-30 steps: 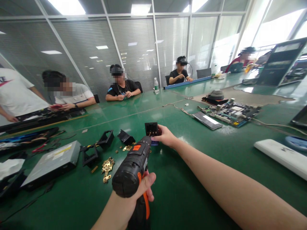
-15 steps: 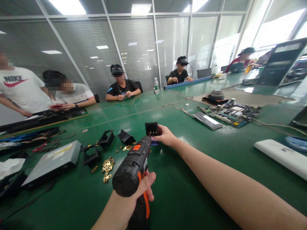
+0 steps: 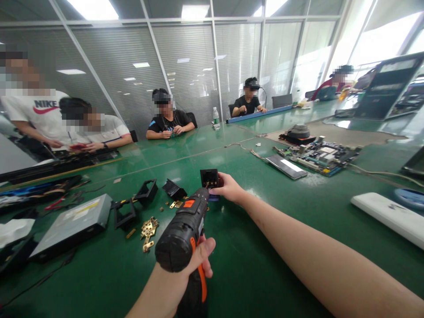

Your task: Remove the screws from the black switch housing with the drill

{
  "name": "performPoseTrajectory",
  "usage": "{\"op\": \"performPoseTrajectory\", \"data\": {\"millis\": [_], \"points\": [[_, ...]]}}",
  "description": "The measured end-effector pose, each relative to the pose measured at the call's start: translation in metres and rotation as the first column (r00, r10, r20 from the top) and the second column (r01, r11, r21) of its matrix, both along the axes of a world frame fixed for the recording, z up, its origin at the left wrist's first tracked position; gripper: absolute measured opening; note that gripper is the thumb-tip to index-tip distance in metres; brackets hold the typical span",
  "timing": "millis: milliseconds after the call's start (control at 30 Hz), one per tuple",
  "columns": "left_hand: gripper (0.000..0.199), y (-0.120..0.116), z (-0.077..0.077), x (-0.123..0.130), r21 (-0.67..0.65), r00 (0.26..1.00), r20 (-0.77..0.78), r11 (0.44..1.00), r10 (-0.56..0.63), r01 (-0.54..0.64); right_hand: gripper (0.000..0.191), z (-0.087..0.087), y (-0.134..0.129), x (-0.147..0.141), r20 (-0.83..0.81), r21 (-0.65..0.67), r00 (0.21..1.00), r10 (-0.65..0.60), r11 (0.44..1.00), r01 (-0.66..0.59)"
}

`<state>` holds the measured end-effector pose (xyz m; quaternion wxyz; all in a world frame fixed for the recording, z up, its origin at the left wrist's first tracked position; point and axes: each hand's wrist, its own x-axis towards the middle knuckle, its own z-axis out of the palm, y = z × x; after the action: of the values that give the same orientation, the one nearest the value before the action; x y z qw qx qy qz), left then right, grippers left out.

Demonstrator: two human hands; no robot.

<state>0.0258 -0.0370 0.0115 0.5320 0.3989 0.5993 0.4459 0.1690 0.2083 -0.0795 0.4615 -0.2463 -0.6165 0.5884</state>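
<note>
My left hand (image 3: pixel 201 256) is wrapped around the handle of a black and orange cordless drill (image 3: pixel 179 232). The drill points away from me, its nose at the open side of a small black plastic housing (image 3: pixel 208 173). Brass-coloured contacts show inside that housing. My right hand (image 3: pixel 229 188) grips the housing from its right side, keeping it upright on the table; its far fingers are hidden. Left of the drill lie a heap of brass pieces (image 3: pixel 149 227), another black housing (image 3: pixel 174 190) and black square frames (image 3: pixel 146 192). The bit's tip is too small to make out.
The green table (image 3: pixel 265 247) carries a silver disc drive (image 3: pixel 74 225) at left. To the right lie a circuit board (image 3: pixel 326 154), a flat dark panel (image 3: pixel 286 167) and a white bar-shaped object (image 3: pixel 387 216). Several people sit or stand across the table.
Both my hands, the drill and the housing stay nearly where they were. At the far left, the standing person in the white shirt has shifted to the right.
</note>
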Motion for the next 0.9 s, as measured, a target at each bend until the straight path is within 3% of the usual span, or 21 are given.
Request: {"op": "performPoseTrajectory", "data": {"millis": [467, 733, 900], "points": [[0.051, 0.0, 0.003, 0.001, -0.003, 1.0, 0.009, 1.0, 0.002, -0.002, 0.058, 0.002, 0.0, 0.001, -0.019, 0.003, 1.0, 0.007, 1.0, -0.007], [0.046, -0.006, 0.033, -0.005, -0.03, 0.994, 0.106, 0.999, 0.02, -0.017, 0.054, -0.001, 0.017, 0.017, -0.01, -0.049, 0.978, -0.209, 0.977, 0.208], [0.042, -0.005, 0.034, -0.009, -0.045, 0.991, 0.124, 0.998, 0.054, -0.048, 0.056, -0.003, 0.022, 0.022, -0.041, -0.076, 0.969, -0.243, 0.968, 0.239]]}}
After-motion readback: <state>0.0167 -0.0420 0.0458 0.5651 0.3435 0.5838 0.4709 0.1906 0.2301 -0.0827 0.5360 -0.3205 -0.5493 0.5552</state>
